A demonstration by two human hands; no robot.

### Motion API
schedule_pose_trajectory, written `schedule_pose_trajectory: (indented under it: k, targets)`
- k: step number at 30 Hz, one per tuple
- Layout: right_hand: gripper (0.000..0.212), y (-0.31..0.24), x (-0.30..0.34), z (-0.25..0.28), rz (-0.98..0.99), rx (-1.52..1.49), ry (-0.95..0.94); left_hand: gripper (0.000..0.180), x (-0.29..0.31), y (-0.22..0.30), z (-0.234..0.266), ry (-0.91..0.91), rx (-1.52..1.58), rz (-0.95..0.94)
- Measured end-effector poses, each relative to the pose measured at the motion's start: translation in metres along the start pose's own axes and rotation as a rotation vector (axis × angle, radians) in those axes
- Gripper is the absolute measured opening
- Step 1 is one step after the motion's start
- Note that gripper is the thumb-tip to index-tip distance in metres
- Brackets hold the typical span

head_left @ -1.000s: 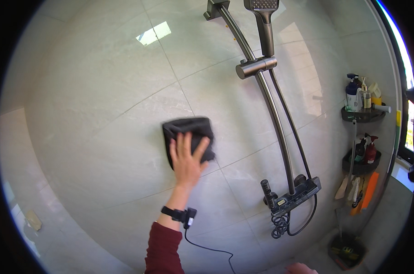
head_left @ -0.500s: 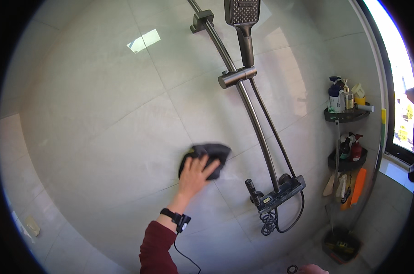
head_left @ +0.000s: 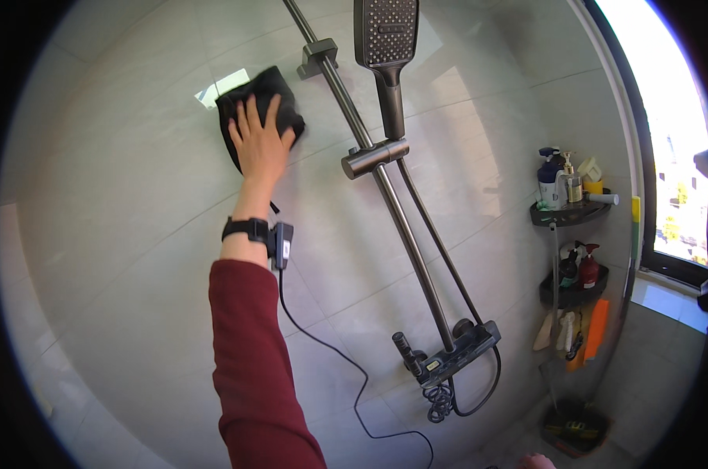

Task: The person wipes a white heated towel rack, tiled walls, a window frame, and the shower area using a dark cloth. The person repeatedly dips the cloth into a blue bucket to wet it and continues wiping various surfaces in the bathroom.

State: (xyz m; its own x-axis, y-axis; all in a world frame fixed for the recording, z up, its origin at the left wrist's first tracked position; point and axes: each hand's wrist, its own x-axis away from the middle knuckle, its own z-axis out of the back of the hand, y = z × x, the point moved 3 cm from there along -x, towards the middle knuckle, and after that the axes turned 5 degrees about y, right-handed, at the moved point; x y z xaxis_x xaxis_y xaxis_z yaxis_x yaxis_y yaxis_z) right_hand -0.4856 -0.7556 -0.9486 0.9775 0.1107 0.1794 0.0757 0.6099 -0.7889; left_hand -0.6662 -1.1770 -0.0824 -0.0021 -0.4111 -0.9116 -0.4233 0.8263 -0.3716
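Note:
My left hand (head_left: 261, 148) is raised against the tiled wall with its fingers spread over a black cloth (head_left: 279, 82), holding it pressed to the tiles. The cloth partly covers a bright patch of reflected light. A black strap with a small device (head_left: 282, 245) sits on my left wrist, and its cable (head_left: 354, 363) hangs down across the wall. Only a bit of skin, seemingly my right hand (head_left: 537, 462), shows at the bottom edge, its fingers mostly hidden.
Right of the cloth, a shower rail (head_left: 410, 246) carries a hand shower (head_left: 387, 39) and a mixer (head_left: 457, 356) with a hose. Corner shelves (head_left: 573, 213) hold several bottles. Brushes and an orange scraper (head_left: 596, 328) hang below, over a dark dustpan (head_left: 575, 426). A window (head_left: 670, 266) stands far right.
My left hand has carried the black cloth up and to the left across the tiles, and more of my sleeve shows. The view has shifted slightly, so the shower fittings appear lower and further left.

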Motion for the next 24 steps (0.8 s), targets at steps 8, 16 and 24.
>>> schedule_pose_trajectory:
  k: [8, 16, 24]
  targets:
    - [0.021, -0.027, 0.038, 0.044, 0.096, 0.301, 0.077, 0.066, -0.055, -0.030, -0.028, 0.055, -0.131, 0.128]
    - [0.032, -0.028, 0.049, 0.037, -0.017, 0.297, 0.086, 0.064, -0.057, -0.109, -0.023, 0.129, -0.238, 0.278]
    - [0.038, -0.043, 0.023, 0.013, -0.032, 0.296, -0.009, 0.064, -0.013, -0.242, 0.000, 0.126, -0.288, 0.420]
